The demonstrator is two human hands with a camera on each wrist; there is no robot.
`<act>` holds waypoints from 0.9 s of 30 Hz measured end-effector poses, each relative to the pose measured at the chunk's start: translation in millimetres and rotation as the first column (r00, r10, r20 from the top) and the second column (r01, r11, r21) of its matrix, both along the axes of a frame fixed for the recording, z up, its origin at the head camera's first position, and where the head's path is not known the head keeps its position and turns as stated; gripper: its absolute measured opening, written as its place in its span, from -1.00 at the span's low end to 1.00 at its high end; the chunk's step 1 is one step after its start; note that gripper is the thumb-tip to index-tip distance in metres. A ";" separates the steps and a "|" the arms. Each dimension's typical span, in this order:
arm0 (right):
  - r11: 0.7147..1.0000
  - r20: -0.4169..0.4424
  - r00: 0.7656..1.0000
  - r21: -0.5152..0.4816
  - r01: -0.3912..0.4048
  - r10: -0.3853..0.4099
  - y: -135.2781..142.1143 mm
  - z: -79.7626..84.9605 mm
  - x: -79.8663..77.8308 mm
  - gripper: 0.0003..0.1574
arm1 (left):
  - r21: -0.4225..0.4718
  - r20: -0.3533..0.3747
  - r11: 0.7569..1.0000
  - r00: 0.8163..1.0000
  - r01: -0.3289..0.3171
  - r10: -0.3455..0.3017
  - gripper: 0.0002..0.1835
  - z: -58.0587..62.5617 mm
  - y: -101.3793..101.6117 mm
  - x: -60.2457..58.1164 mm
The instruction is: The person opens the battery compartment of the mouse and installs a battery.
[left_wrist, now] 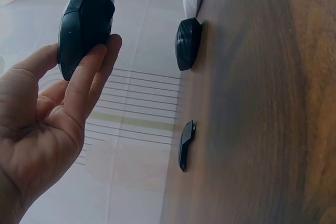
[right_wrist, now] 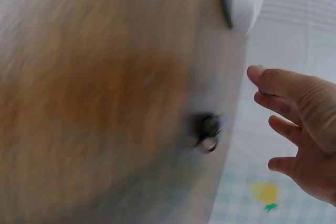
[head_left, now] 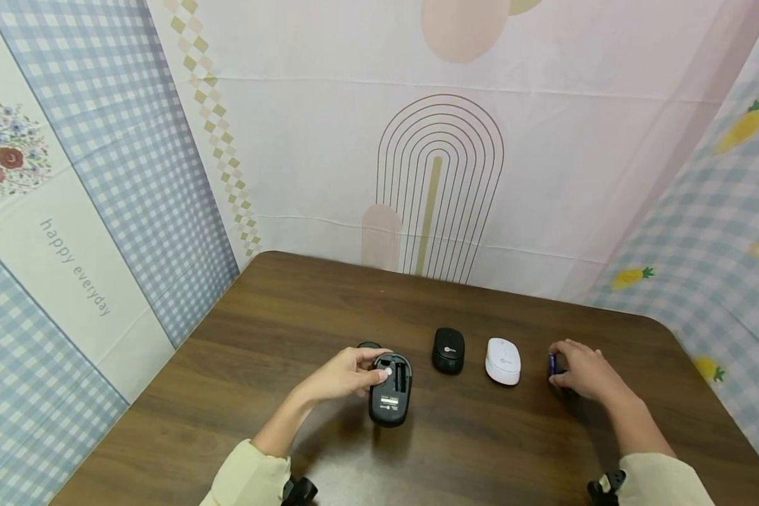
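My left hand (head_left: pixel 348 372) grips a black computer mouse (head_left: pixel 387 414), its underside facing the head camera with the battery slot (head_left: pixel 400 377) uncovered. The thumb presses on the underside, while the other fingers lie against the far side. On the tabletop beyond this hand lies a thin black battery cover (left_wrist: pixel 186 145), mostly hidden in the head view. At the right, my right hand (head_left: pixel 585 369) is over small batteries (right_wrist: pixel 209 132), one showing blue in the head view. Its fingers are spread and slightly bent, apart from the batteries in the right wrist view.
A second black mouse (head_left: pixel 448 350) and a white mouse (head_left: pixel 502 361) sit side by side on the brown wooden table (head_left: pixel 481 450), between my hands. Patterned cloth (head_left: pixel 316 154) hangs behind the table's far edge and along both sides.
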State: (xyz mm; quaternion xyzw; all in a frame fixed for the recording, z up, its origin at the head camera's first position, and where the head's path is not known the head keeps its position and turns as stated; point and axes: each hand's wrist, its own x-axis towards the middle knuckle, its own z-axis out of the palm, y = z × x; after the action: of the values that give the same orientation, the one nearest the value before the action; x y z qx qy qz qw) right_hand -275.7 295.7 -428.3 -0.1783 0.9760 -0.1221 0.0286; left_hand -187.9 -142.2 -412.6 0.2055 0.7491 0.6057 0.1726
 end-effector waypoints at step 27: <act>0.893 -0.292 0.898 -0.212 -0.397 0.330 -180.2 72.8 58.7 -0.34 | 0.040 0.008 0.999 0.999 0.035 -0.035 -0.54 1.7 10.6 -0.6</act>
State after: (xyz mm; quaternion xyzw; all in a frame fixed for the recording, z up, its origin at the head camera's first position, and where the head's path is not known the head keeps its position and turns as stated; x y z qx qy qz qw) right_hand -216.9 115.5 -355.5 -0.3748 0.8953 -0.2213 -0.0953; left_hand -188.6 -131.7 -410.9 0.2192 0.7325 0.6182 0.1823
